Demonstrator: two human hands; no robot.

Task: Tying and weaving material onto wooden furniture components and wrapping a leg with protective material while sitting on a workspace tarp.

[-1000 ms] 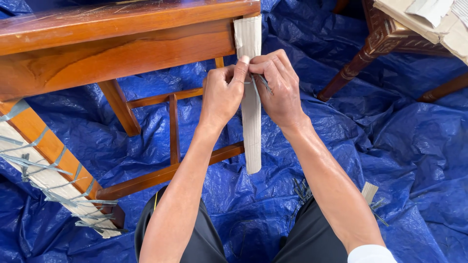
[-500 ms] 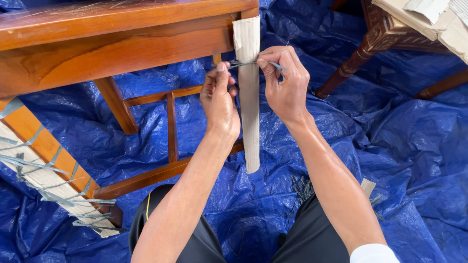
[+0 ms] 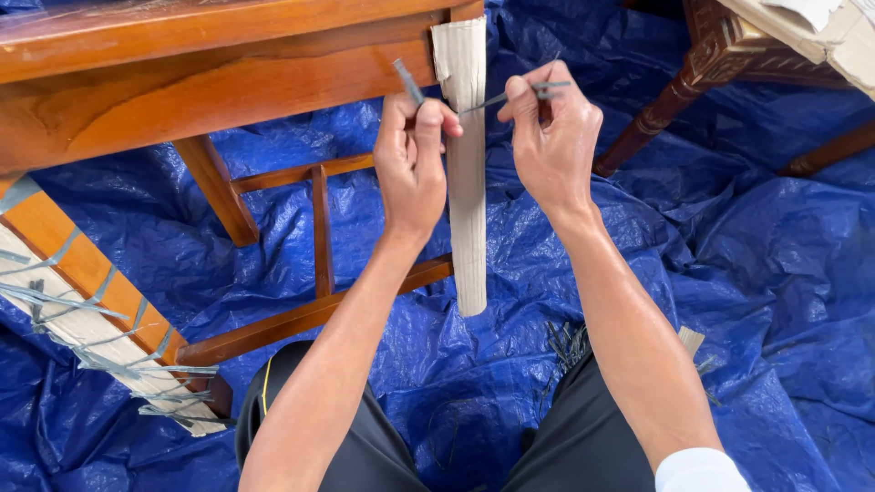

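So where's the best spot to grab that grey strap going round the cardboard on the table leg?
Probably by its free tails, not the band itself. The strap lies tight on the cardboard sleeve, but its ends stick out either side, where the left hand and right hand pinch them. Come in from the sides, level with the band.

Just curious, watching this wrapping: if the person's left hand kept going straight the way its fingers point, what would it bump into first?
Most likely the wooden table rail just above the left hand, beside the cardboard-wrapped leg. Depth is hard to judge from this view, so the hand might slip under the rail instead.
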